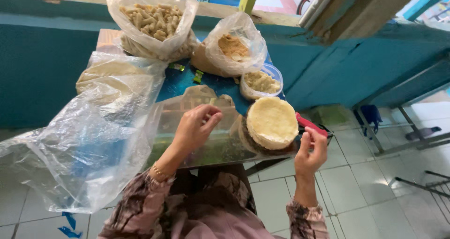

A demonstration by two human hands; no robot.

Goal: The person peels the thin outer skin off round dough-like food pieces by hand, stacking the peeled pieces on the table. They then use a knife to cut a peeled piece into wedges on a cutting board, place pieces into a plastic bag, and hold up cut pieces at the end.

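Two bags (151, 21) hold crackers; tub (261, 82) holds crumbs.

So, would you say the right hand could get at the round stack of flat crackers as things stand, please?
Probably yes: the right hand is raised just beside the stack of crackers, whose top is uncovered, with nothing between them. The left hand is off to the other side.

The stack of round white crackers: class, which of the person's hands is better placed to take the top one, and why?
Probably the right hand. It is raised right beside the stack of round white crackers, near its edge. The left hand is further off, fingers curled over a clear plastic bag.
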